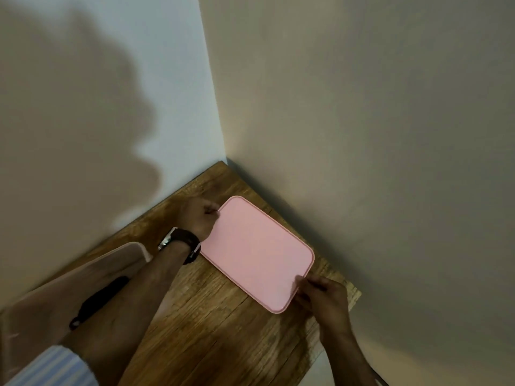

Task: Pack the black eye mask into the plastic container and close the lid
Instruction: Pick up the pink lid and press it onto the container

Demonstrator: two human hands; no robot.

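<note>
A pink rectangular lid [256, 253] lies near the far corner of the wooden table [211, 324]. My left hand [199, 217] grips its far left corner, and my right hand [320, 295] pinches its near right corner. The translucent plastic container [44, 302] sits at the left, partly under my left forearm. The black eye mask [99, 300] lies inside it, half hidden by the arm.
Two walls meet just behind the table's far corner [225, 160], close to the lid. The table's right edge [354, 299] runs just past my right hand. A dark watch [181, 242] is on my left wrist.
</note>
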